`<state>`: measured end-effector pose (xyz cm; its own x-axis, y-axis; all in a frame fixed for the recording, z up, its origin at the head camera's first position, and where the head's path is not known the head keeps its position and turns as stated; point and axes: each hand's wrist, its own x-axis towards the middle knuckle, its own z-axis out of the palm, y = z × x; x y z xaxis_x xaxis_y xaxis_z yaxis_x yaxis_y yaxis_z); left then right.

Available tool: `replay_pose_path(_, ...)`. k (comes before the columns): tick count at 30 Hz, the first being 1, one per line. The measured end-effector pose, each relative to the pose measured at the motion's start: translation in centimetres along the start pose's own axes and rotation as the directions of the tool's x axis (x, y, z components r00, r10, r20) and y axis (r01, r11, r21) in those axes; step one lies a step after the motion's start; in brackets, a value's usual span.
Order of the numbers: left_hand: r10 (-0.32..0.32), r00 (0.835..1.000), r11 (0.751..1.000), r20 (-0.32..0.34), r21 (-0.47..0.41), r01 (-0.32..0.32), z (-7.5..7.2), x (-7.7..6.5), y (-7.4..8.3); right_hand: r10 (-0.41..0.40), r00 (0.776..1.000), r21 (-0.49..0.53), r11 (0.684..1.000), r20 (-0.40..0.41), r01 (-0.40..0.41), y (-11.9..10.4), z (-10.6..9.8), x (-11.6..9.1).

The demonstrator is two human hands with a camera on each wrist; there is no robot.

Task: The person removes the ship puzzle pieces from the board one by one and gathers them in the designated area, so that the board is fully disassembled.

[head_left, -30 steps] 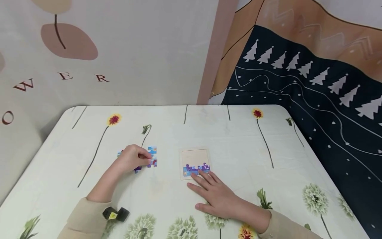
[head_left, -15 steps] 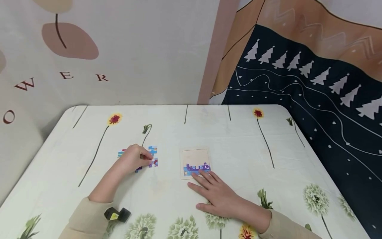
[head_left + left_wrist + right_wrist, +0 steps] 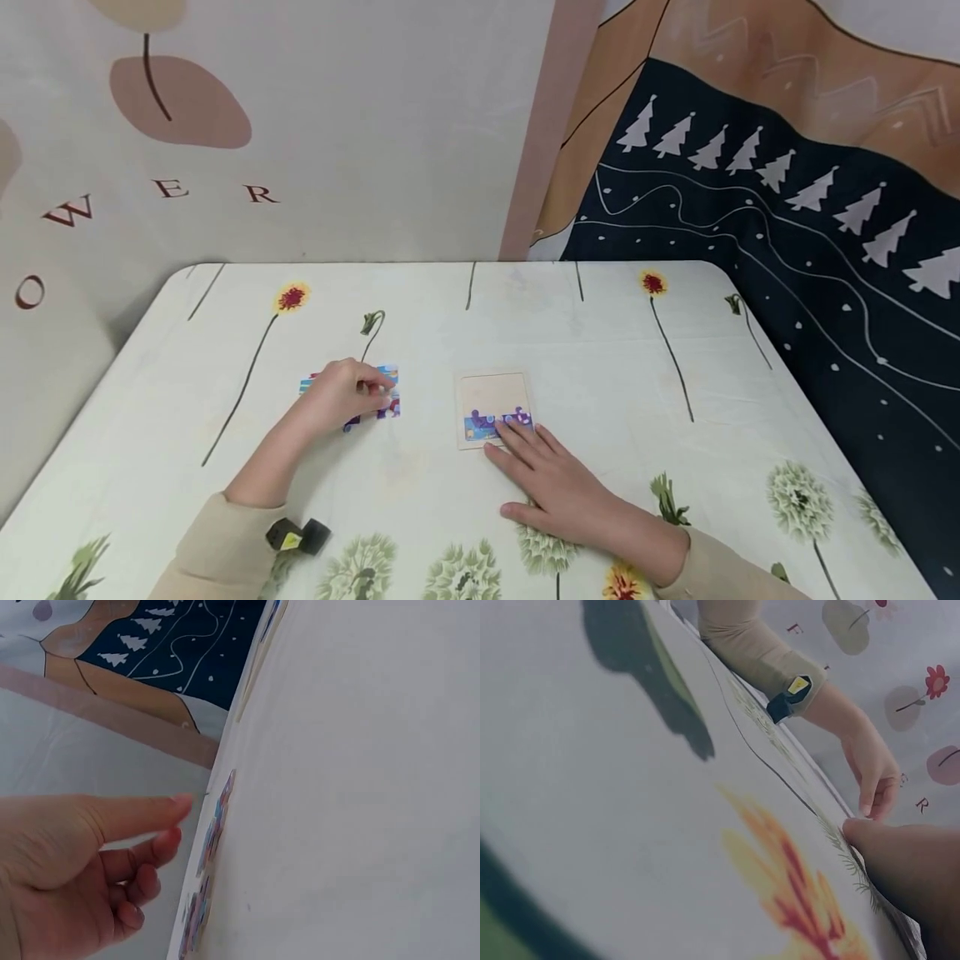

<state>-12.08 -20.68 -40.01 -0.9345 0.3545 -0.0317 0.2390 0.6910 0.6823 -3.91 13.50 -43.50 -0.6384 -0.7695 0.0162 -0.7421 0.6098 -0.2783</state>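
My left hand (image 3: 341,396) hovers over several loose jigsaw puzzle pieces (image 3: 394,407) on the left of the table, partly covering them. In the left wrist view its thumb and index finger are slightly apart, with nothing visible between them, and the other fingers are loosely curled. Those puzzle pieces (image 3: 217,825) lie flat there in a thin row. My right hand (image 3: 570,492) lies palm down with straight fingers, its fingertips resting on the lower edge of a square puzzle board (image 3: 491,392). Joined purple and blue pieces (image 3: 477,428) fill the board's bottom row; fingertips hide some of them.
A white flowered cloth (image 3: 600,350) covers the table. Behind it hang a pale wall cloth (image 3: 375,125) and a dark cloth with white trees (image 3: 675,200). A black strap device (image 3: 300,537) sits at the left sleeve's cuff.
My left hand's thumb and index finger have parted a little and its index finger reaches further over the pieces. My right hand's fingers have drawn closer together on the board.
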Motion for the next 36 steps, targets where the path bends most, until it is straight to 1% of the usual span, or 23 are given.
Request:
replay_pose_path(3,0.038,0.999,0.999,-0.012,0.004,-0.038,0.4,0.1,0.8,0.062,0.998,-0.018,0.998,-0.017,-0.063,0.1,0.0,0.0)
replay_pose_path(7,0.088,0.996,0.996,-0.012,-0.003,-0.088,1.4,0.3,1.8,0.130,0.991,-0.030,0.991,-0.022,-0.130,0.3,0.1,0.0)
replay_pose_path(10,0.123,0.992,0.992,-0.014,-0.014,-0.124,2.1,0.4,2.5,0.167,0.986,-0.021,0.986,-0.019,-0.167,0.4,0.0,-0.1)
replay_pose_path(13,0.142,0.990,0.989,-0.019,-0.038,-0.142,2.9,0.3,3.1,0.190,0.982,-0.009,0.982,-0.016,-0.190,0.5,-0.1,-0.2)
replay_pose_path(20,0.184,0.982,0.977,-0.036,-0.104,-0.187,4.6,0.3,3.8,0.200,0.980,-0.015,0.980,-0.018,-0.200,0.6,0.1,-0.2)
replay_pose_path(26,0.183,0.983,0.973,0.011,-0.147,-0.179,6.0,0.2,4.3,0.194,0.981,-0.050,0.980,0.005,-0.194,0.6,0.1,-0.3)
replay_pose_path(32,0.198,0.980,0.972,0.023,-0.137,-0.193,7.1,0.3,4.6,0.178,0.984,-0.044,0.983,0.001,-0.178,0.7,0.1,-0.2)
replay_pose_path(36,0.215,0.976,0.973,0.029,-0.092,-0.211,8.0,0.8,4.9,0.176,0.984,-0.053,0.983,-0.001,-0.176,0.7,0.2,-0.2)
